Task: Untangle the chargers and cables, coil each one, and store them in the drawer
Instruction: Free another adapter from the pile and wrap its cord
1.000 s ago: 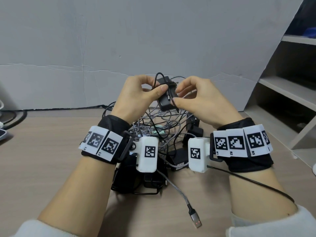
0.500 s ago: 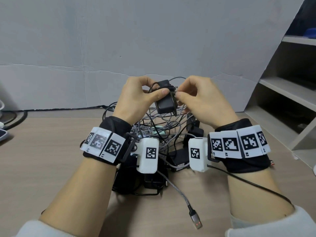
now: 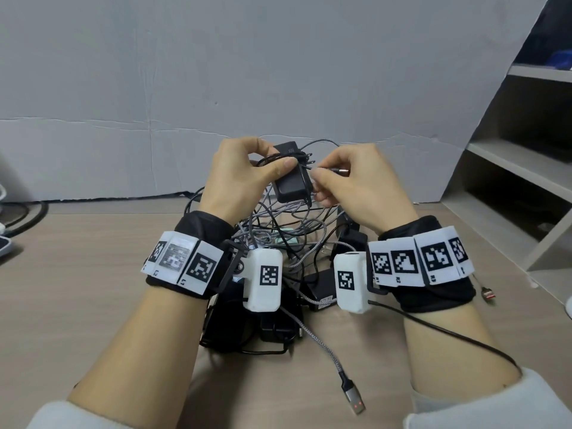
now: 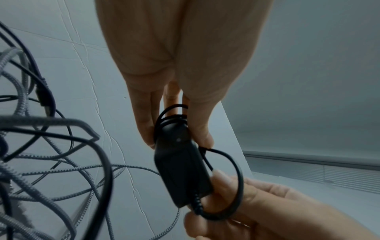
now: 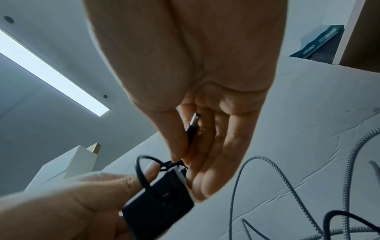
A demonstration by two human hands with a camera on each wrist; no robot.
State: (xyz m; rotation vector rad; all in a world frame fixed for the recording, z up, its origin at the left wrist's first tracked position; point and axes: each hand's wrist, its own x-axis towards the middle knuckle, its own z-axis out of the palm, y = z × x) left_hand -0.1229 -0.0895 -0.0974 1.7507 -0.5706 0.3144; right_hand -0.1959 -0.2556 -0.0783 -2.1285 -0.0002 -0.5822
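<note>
Charger (image 3: 291,178) gripped by left hand (image 3: 244,178), cable pinched by right hand (image 3: 356,184).

A pale wooden worktop (image 3: 77,305) carries a tangled heap of cables (image 3: 288,236) and black chargers (image 3: 235,323). A braided cable (image 3: 322,345) trails out of it towards the near edge, its USB plug (image 3: 354,400) lying flat on the wood.

Charger block (image 3: 291,178): matt black plastic, smooth. Its thin cable (image 4: 232,162): smooth black rubbery sheath; plug tip (image 5: 194,119): bright metal. Braided cable (image 3: 322,342): grey woven cloth sleeve, rough; its USB plug (image 3: 353,400): dull metal shell. Bench (image 3: 77,274): pale wood-grain laminate, matt. Wristbands (image 3: 198,243): black cloth. Backdrop (image 3: 278,72): creased grey paper.
</note>
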